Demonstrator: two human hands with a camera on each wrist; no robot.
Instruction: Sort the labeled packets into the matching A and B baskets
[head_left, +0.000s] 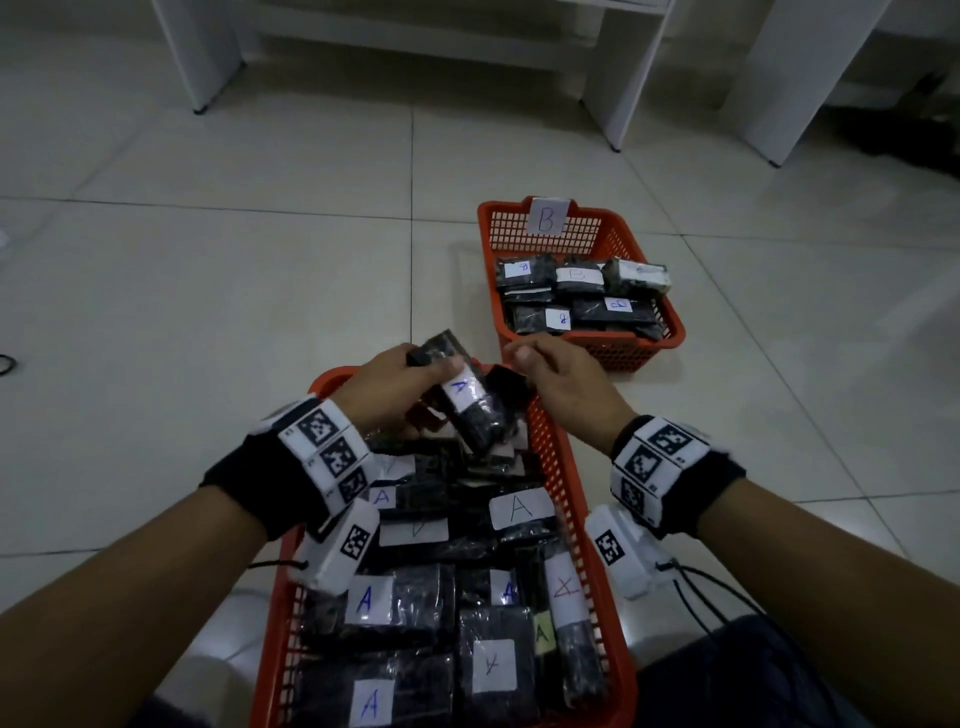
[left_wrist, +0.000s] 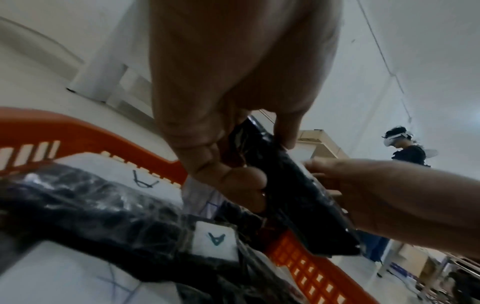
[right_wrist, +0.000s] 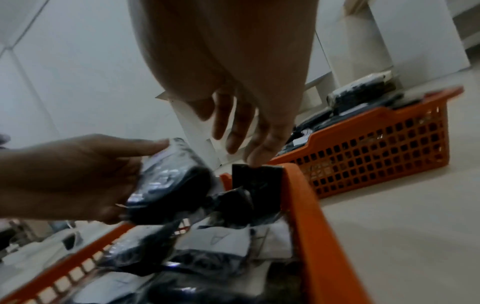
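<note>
My left hand (head_left: 431, 369) grips a black packet labeled A (head_left: 470, 410) above the far end of the near orange basket (head_left: 553, 457), which holds several A packets. The left wrist view shows my left hand (left_wrist: 246, 164) with fingers curled round that packet (left_wrist: 298, 201). My right hand (head_left: 524, 358) hovers beside it with fingers relaxed and holds nothing. In the right wrist view its straight fingers (right_wrist: 239, 142) hang just above a black packet standing in the basket's corner (right_wrist: 255, 179). The basket tagged B (head_left: 639, 358), with several B packets, sits farther right.
Both baskets stand on a pale tiled floor (head_left: 260, 260). White furniture legs (head_left: 618, 104) line the back. A black cable (head_left: 6, 365) lies at the far left. Another person wearing a headset (left_wrist: 405, 148) stands in the distance.
</note>
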